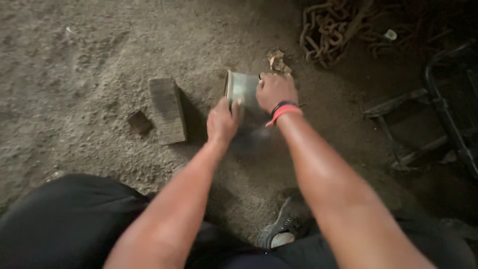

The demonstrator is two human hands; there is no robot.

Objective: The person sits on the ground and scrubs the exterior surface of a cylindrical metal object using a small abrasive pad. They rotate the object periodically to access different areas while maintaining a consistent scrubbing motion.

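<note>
Both of my hands are on the grey rectangular metal block [242, 88] standing on edge on the dirt floor [89, 65] straight ahead: the right hand [275, 92] clasps its top far corner, the left hand [223, 121] grips its near edge. A weathered wooden block [168, 109] lies just to the left.

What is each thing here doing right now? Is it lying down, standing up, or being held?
Grey metal block: standing on its edge on the dirt, gripped by both hands.
Left hand: closed on the block's near side.
Right hand: closed over the block's top.
Long wooden block: lying flat, untouched.
Small dark flat piece: lying flat beside the wooden block.
Rusty chain: heaped loosely on the ground.
</note>
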